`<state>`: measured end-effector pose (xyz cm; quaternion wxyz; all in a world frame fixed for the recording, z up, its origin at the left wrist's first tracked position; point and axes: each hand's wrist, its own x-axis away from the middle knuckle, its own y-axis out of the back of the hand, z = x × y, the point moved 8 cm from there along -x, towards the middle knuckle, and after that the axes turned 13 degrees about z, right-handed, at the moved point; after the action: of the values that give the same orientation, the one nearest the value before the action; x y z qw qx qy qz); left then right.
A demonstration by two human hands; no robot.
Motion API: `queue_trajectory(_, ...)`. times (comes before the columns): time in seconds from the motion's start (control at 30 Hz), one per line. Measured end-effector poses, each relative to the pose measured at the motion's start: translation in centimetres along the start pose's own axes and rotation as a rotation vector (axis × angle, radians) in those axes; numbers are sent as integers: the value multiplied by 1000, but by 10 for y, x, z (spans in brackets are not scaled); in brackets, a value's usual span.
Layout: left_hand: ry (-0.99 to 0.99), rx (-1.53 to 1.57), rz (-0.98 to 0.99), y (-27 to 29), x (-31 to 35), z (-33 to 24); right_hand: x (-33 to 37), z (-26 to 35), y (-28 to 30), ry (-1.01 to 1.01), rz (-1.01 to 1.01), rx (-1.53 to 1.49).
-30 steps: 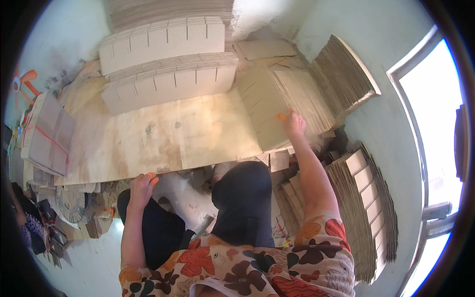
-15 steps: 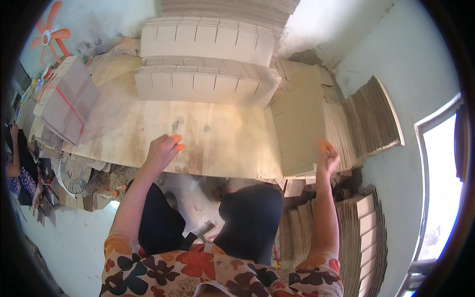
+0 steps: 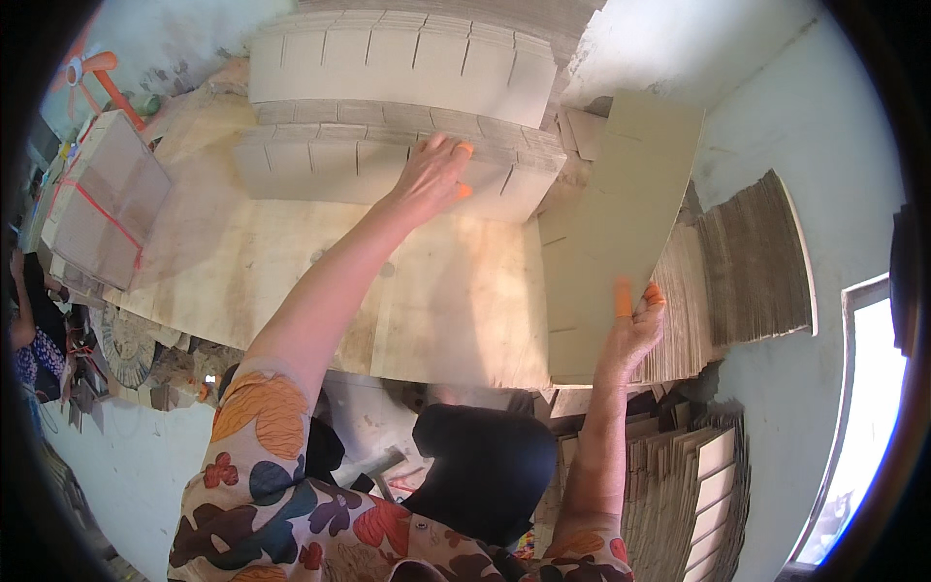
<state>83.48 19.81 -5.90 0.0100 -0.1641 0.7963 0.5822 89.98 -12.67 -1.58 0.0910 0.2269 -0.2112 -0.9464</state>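
My left hand [image 3: 432, 175] reaches far forward and rests, fingers spread, on the top of the nearer stack of slotted cardboard sheets [image 3: 320, 160] at the back of the wooden table [image 3: 456, 291]. Orange caps cover some fingertips. My right hand [image 3: 632, 325] grips the lower edge of a long flat cardboard sheet [image 3: 621, 213], which stands tilted over the table's right end. A second, taller stack of slotted sheets [image 3: 398, 58] lies behind the first.
Fanned piles of cardboard sheets [image 3: 752, 257] lie on the floor at the right, with more [image 3: 679, 485] by my right knee. A tied bundle of flat boards [image 3: 102, 209] sits at the table's left end. Another person [image 3: 29, 330] is at the far left. A window [image 3: 863, 417] is at right.
My left hand has gone from the table's near edge forward onto the nearer cardboard stack. My right hand has lifted a long sheet up from the right-hand pile.
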Motion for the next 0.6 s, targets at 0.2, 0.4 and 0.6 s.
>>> queue_trajectory(0.2,-11,-83,-47,-24,-37,-1,-7,-81,-3,-12,32,67)
queue_trajectory(0.4,-106,-220,-135,-32,-49,5,-7,-59,-8,51,63,226)
queue_trajectory(0.6,-287,-185,-225,-17,-24,-16,-2,-5,-24,134,74,62)
